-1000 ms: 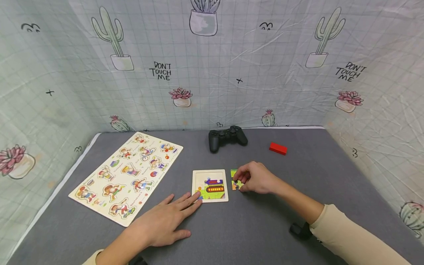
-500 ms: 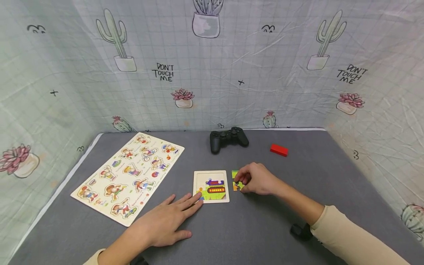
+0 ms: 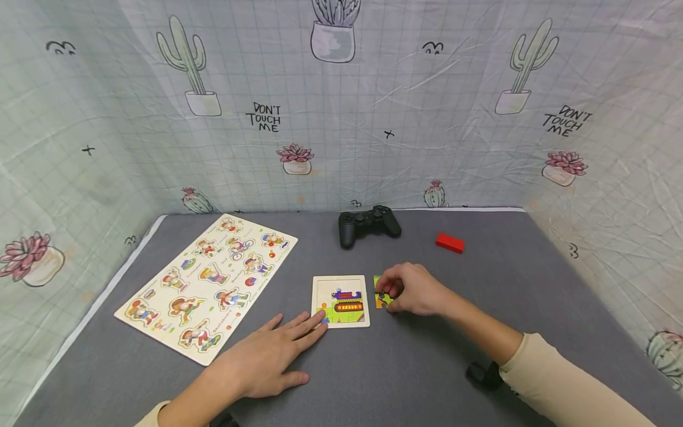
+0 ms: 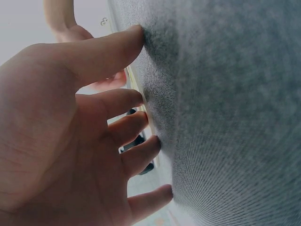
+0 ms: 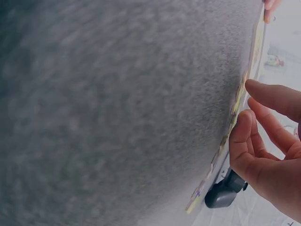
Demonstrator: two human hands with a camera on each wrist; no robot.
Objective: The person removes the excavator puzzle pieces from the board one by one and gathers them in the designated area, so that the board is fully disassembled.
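Observation:
A small wooden puzzle tray lies on the grey tabletop, its lower part filled with pieces that show a purple and red tracked vehicle on green. My left hand rests palm down, fingers spread, with two fingertips on the tray's lower left corner. Right of the tray, several green and yellow puzzle pieces lie together, partly hidden by my right hand. Thumb and index finger of that hand pinch one puzzle piece. In the right wrist view, the pieces form a thin row beneath the fingertips.
A large board with cartoon children lies at the left. At the back stand a black game controller and, further right, a red block. A cactus-printed cloth walls off the back and both sides.
The head view has shifted slightly, so everything sits a little lower and further right. Both hands keep their places, the right fingers moving only slightly over the pieces.

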